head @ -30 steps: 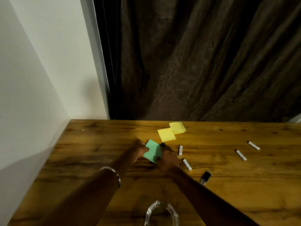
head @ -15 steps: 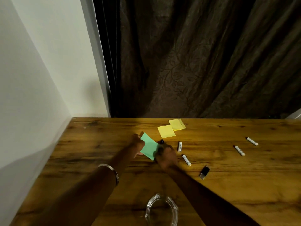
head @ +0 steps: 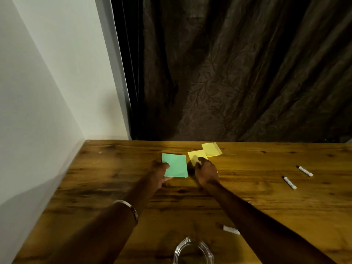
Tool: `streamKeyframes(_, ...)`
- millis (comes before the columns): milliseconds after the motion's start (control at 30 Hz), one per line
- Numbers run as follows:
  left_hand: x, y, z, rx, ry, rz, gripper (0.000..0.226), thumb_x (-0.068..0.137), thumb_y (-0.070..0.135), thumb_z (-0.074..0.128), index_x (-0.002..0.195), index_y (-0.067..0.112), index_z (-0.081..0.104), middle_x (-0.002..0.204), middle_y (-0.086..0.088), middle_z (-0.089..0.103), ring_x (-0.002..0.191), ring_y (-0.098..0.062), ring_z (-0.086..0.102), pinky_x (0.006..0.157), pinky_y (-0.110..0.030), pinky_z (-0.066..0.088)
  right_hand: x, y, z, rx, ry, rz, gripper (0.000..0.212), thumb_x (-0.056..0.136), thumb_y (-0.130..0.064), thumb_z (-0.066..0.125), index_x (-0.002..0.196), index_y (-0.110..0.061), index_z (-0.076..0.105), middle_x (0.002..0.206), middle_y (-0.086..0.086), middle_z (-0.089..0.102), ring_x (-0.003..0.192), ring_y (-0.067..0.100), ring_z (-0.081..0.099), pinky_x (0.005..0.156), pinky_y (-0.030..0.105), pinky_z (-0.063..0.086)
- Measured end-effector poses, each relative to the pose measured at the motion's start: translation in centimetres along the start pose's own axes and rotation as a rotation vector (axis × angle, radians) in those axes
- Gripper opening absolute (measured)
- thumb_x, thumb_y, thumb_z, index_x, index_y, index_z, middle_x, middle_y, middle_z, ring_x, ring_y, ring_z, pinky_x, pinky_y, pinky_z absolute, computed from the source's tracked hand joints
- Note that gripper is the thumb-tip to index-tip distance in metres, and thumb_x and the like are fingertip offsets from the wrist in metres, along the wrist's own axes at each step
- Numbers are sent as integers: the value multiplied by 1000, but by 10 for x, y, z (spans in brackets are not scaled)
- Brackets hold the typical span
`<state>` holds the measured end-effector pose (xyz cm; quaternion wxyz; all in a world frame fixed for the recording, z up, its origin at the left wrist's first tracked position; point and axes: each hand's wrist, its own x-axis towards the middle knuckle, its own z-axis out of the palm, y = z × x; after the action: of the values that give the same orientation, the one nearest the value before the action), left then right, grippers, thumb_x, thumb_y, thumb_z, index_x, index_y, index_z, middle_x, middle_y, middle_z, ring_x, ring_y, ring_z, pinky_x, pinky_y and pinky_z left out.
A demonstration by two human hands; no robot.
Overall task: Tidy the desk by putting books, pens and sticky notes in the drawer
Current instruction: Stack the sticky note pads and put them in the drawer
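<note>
since the earlier frame the left hand has carried the green sticky note leftward and turned it square to the view, while the right hand has let go of it and reached up to the nearer yellow sticky note. the left grip pinches the green note at its left edge, thumb on top. the right grip is loosely curled, with fingertips resting on the yellow note's near edge; whether they already pinch it, i cannot tell.

the step in hand looks like gathering the notes into one stack. to do it well, slide a fingertip under the yellow note's near edge rather than pressing it flat, lift it, and lay it on the green one. then take the farther yellow sticky note, which lies just beside the first, close to the counter back edge and the curtain.

room is good: bare wood lies to the left as far as the wall. two pens lie well apart to the right, another white pen end peeks from behind the right forearm, and a glass dish sits at the near edge between the arms. no drawer is in view.
</note>
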<state>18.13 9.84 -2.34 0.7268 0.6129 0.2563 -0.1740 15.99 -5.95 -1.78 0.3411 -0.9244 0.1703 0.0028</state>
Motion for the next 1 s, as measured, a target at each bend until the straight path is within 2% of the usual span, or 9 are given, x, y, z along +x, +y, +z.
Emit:
streamKeyframes(233, 18, 3, 6, -18, 24, -23, 47, 89, 4, 59, 133, 9, 41, 137, -18, 43, 123, -37, 48, 78, -37, 54, 25, -2, 7, -73, -12, 25, 40, 96, -15, 53, 134, -7, 52, 136, 12, 56, 124, 29, 53, 103, 36, 43)
streamKeyframes(400, 26, 11, 20, -50, 4, -68, 47, 93, 3, 54, 137, 4, 39, 139, -18, 44, 127, -37, 47, 99, -42, 48, 36, -9, 10, -173, -81, -65, 40, 98, -16, 48, 136, -4, 49, 139, 15, 53, 127, 31, 49, 107, 36, 37)
streamKeyframes(500, 36, 13, 30, -15, 15, -29, 47, 92, 3, 54, 137, 4, 40, 139, -17, 46, 128, -36, 46, 94, -41, 49, 43, -12, 14, -173, -129, -86, 47, 97, -15, 52, 142, -8, 42, 141, 14, 50, 130, 29, 47, 108, 37, 37)
streamKeyframes(600, 47, 13, 39, 64, 62, -4, 46, 93, 3, 53, 137, 4, 40, 138, -18, 46, 127, -34, 47, 97, -39, 49, 48, -13, 20, -145, -139, -105, 47, 97, -15, 50, 143, -10, 42, 142, 13, 50, 130, 30, 47, 109, 38, 37)
streamKeyframes(767, 59, 7, 52, 193, 93, 72, 50, 91, 7, 57, 137, 8, 38, 132, -18, 51, 109, -28, 53, 97, -41, 49, 53, -3, 18, -71, -101, -164, 39, 97, -14, 50, 136, -10, 51, 134, 13, 57, 123, 30, 53, 103, 35, 42)
streamKeyframes(900, 58, 3, 62, 287, 151, 115, 51, 94, 14, 55, 140, 9, 34, 132, -16, 49, 118, -30, 52, 95, -38, 46, 58, 4, 15, -31, -17, -182, 34, 95, -16, 53, 128, -12, 58, 127, 10, 63, 115, 27, 58, 96, 32, 45)
streamKeyframes(1000, 58, 5, 66, 344, 164, 105, 43, 98, 15, 47, 138, 4, 36, 136, -18, 47, 123, -31, 50, 98, -36, 43, 59, 2, 17, 9, -48, -156, 34, 97, -22, 52, 129, -12, 59, 128, 10, 62, 115, 26, 59, 91, 27, 45)
